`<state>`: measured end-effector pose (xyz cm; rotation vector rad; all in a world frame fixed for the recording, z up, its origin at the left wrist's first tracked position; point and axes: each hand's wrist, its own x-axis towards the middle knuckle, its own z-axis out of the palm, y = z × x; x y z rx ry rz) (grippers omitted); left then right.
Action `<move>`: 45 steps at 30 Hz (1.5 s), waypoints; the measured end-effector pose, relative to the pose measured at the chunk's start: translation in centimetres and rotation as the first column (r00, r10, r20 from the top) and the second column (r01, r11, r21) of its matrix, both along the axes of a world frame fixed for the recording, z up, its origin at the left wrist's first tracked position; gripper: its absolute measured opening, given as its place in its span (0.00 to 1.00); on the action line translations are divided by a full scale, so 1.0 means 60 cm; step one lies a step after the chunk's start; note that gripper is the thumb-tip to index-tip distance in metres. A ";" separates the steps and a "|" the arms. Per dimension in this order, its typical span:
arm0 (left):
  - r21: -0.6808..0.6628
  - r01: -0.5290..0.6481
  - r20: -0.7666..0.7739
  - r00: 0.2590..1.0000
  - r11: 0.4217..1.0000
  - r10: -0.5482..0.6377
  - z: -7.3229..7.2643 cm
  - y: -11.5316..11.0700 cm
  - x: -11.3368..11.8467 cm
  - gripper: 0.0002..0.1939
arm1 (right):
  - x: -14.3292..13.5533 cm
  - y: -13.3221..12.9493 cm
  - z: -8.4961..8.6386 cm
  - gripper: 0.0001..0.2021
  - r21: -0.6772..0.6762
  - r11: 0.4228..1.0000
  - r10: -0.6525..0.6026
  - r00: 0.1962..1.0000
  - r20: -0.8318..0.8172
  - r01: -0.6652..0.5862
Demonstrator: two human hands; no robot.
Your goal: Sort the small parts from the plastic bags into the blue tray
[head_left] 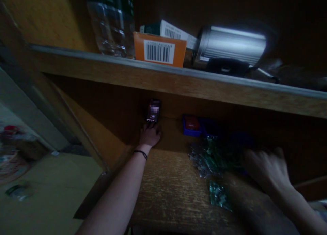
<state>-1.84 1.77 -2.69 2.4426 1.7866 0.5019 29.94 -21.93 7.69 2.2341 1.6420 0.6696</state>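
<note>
My left hand (150, 135) reaches to the back left of the lower shelf, its fingertips at the bottom edge of a phone (153, 110) with a lit screen that stands upright there. Whether the fingers grip the phone is too dark to tell. My right hand (265, 165), smeared by motion, is over the right side of the shelf, beside a pile of green and clear plastic packets (214, 156). One green packet (220, 195) lies apart, nearer the front. Behind the pile stands a blue tray (192, 132) with a red item in it.
Across the upper shelf (163, 71) stand a water bottle (112, 27), an orange box (159, 50) with a barcode and a silver cylindrical device (232, 45). On the floor at left are a basket (12, 165) and a bottle (19, 192).
</note>
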 end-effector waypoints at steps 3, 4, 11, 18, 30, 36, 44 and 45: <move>-0.003 0.003 0.001 1.000 1.000 -0.003 0.001 0.000 0.001 0.19 | 0.001 0.001 0.007 0.14 0.015 1.000 -0.025 1.000 -0.009 0.025; -0.007 0.003 0.003 1.000 1.000 -0.003 0.001 0.000 0.001 0.19 | 0.002 0.001 0.009 0.15 0.019 0.999 -0.032 0.999 -0.017 0.032; -0.030 0.001 0.003 1.000 1.000 -0.001 0.003 0.000 0.001 0.20 | -0.008 0.003 0.043 0.16 0.000 0.987 -0.163 0.985 -0.055 0.163; -0.013 -0.004 0.004 1.000 1.000 0.004 0.001 0.000 0.000 0.19 | 0.000 0.010 0.076 0.15 0.040 0.977 -0.209 0.978 -0.021 0.209; -0.017 0.012 0.002 1.000 1.000 -0.012 -0.002 0.008 0.001 0.20 | 0.004 0.010 0.036 0.13 0.224 0.972 -0.081 0.996 0.020 0.075; -0.003 0.006 -0.019 1.000 1.000 -0.006 -0.001 0.005 0.001 0.19 | 0.011 0.015 0.026 0.14 0.489 0.870 0.061 0.998 0.013 -0.060; 0.005 0.013 -0.006 1.000 1.000 -0.013 0.000 0.001 0.000 0.19 | -0.112 0.134 -0.018 0.15 0.409 0.905 0.343 0.368 -0.864 0.117; 0.006 0.016 -0.007 1.000 1.000 -0.016 -0.001 0.002 -0.001 0.19 | -0.131 0.156 -0.029 0.15 0.398 0.915 0.360 0.309 -0.881 0.068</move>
